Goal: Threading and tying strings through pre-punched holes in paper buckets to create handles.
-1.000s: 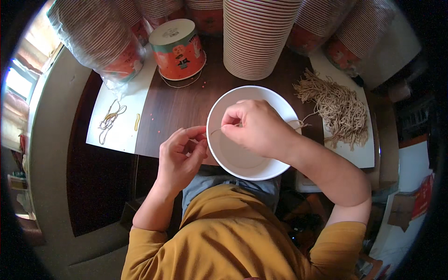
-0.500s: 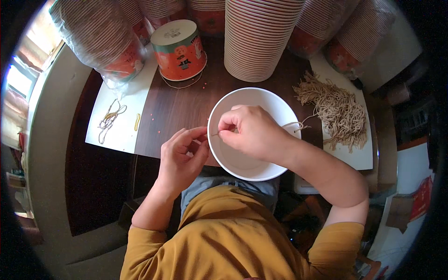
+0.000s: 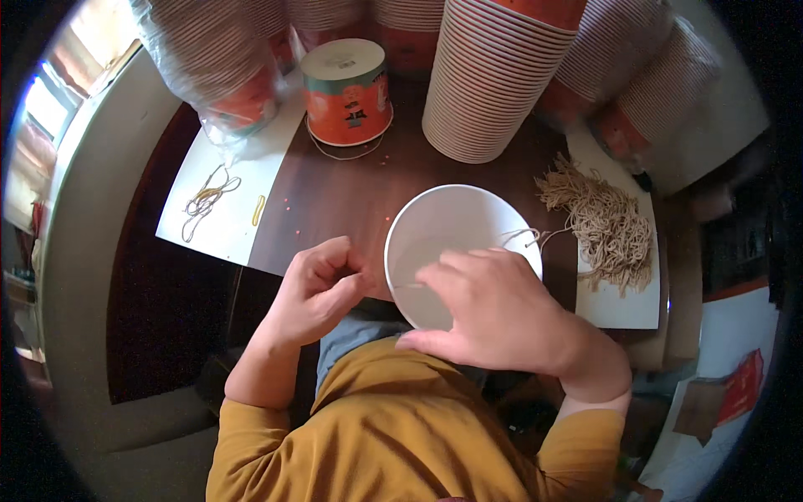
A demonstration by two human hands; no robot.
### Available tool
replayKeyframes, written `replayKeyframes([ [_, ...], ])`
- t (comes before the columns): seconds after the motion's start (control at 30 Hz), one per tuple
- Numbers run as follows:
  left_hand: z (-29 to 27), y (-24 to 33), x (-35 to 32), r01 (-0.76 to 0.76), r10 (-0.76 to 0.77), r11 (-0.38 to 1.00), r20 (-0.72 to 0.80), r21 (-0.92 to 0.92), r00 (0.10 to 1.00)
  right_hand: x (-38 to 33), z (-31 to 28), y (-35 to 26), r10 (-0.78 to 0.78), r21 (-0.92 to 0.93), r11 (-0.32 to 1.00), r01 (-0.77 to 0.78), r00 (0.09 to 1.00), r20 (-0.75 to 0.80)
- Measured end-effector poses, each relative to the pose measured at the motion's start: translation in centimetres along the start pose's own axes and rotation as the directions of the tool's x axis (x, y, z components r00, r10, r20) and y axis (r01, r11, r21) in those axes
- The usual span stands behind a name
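Note:
A white-lined paper bucket stands mouth up at the table's near edge. Twine passes through its right wall, and a short cord end shows inside its left wall. Over the near right of the mouth is my right hand, fingers and thumb spread, nothing visible in its grasp. Its thumb reaches past the near rim. Just left of the bucket, my left hand is closed, fingers curled toward the thumb; whatever it may hold is hidden.
A tangled heap of beige twine lies on a white board at right. Behind stand a tall stack of buckets, an upturned orange bucket and plastic-wrapped stacks. Loose cords and a yellow strip lie at left.
My right hand has let go of the cord end inside the bucket, spread its fingers and moved right and nearer. My left hand has drawn slightly away from the rim, curling its fingers.

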State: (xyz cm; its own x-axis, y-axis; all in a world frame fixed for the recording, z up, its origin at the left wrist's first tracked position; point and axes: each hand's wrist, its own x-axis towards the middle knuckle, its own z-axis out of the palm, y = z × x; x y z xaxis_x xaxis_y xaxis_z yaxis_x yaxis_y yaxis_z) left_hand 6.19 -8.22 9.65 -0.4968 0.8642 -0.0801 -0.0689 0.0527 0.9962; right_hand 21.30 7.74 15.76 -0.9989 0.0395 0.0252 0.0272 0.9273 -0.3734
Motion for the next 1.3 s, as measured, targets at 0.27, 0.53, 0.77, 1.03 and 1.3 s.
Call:
replayKeyframes([
  [0.27,0.8,-2.3,0.4,-0.427,0.43,0.874,0.044,0.23,0.902,0.4,0.1,3.2,-0.031,-0.059,0.998,0.025,0.995,-0.1],
  [0.53,2.7,-1.4,2.4,-0.085,0.147,0.917,0.131,-0.39,0.98,0.8,-3.0,3.6,-0.124,0.08,0.988,0.13,0.989,-0.082],
  [0.77,3.8,-1.4,2.2,-0.148,0.214,0.921,0.151,-0.36,0.965,6.1,-4.8,3.3,-0.373,0.289,0.903,0.318,0.914,0.157],
  [1.03,1.6,-1.8,1.8,-0.135,0.171,0.945,0.1,-0.296,0.98,2.0,-1.7,2.3,-0.201,-0.075,0.979,0.189,0.834,-0.514],
  [1.3,1.7,-1.3,1.9,-0.236,0.254,0.961,0.129,-0.142,0.959,1.0,3.9,3.0,-0.05,0.191,0.968,0.162,0.872,-0.486],
])
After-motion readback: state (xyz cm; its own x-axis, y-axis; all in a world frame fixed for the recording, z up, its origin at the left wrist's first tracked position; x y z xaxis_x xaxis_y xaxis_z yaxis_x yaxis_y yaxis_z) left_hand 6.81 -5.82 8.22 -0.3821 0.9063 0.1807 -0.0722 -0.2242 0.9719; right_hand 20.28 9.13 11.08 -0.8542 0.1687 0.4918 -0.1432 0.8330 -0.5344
